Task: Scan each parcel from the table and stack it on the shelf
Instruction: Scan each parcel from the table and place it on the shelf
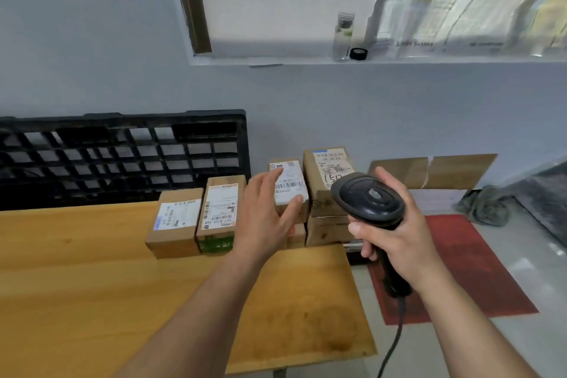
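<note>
At the far left a black plastic pallet (122, 156) stands on edge against the grey wall, behind the wooden bench (92, 285). On the bench's far edge lie two cardboard parcels side by side, touching: a short one with a white label (175, 224) and, to its right, a longer one with a green patch on its near end (217, 215).

Next comes the left hand (264, 218), reaching forward over the bench with its fingers (270, 176) spread apart, holding nothing. The thumb tip lies against the near right corner of a white-labelled parcel with a barcode (290, 184), and the fingertips overlap that label's left edge. This parcel sits on top of other boxes at the bench's far right corner. Just beside it on the right stands a taller stack, topped by a box with handwriting on its label (328, 168).

The right hand (395, 230) holds a black handheld barcode scanner (368, 199), fingers clamped around its grip, the head pointing toward the parcels; its cable (395, 337) hangs down. Behind it, flat cardboard (432, 170) leans on the wall, and a red mat (460, 270) lies on the floor.

On the window ledge above stand a clear jar (344, 36) and a black lid (358, 54).
</note>
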The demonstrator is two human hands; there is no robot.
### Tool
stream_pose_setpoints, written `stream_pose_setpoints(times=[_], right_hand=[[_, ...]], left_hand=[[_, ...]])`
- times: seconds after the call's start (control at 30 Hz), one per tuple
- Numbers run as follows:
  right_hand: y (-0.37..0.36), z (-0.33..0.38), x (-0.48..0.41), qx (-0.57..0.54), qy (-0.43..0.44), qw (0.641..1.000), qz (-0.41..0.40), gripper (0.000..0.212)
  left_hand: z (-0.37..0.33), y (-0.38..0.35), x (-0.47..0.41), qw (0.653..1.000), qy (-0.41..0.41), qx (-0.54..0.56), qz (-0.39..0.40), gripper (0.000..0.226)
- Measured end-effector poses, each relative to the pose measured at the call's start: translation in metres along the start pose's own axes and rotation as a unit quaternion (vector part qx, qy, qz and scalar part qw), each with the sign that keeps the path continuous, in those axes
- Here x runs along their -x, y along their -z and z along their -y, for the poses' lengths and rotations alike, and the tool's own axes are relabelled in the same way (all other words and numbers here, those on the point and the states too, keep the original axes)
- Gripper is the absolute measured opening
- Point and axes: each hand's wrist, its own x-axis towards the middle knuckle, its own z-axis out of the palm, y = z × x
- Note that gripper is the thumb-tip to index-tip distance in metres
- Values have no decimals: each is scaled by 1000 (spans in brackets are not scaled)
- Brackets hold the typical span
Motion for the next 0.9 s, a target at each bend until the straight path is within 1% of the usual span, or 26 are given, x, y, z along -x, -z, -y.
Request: stream_pose_setpoints(times=[0.17,0.33,0.53,0.63,0.7,0.8,0.9], right_hand=[[43,-24,-43,0,-35,999,-3,88],[60,-50,-84,-10,-75,997,14,88],[56,-84,-115,-67,-129,989,33,89],[51,-92,-122,-90,-133,986,36,89],[46,-94,-126,-102,-134,985,42,92],[40,-99,-128,-120,-142,981,60,99],[30,-102,-130,-130,-132,979,83,89]], left_hand=[[-19,-38,-35,999,29,-10,24,58],[-25,-62,-65,996,67,-34,55,58],[-23,-79,-79,989,85,-51,108,56],[-14,-85,-82,984,82,-86,133,57],[-10,-85,-84,982,76,-109,137,55],[-3,-84,-86,982,72,-113,129,51],[5,-77,-86,983,82,-112,122,49]])
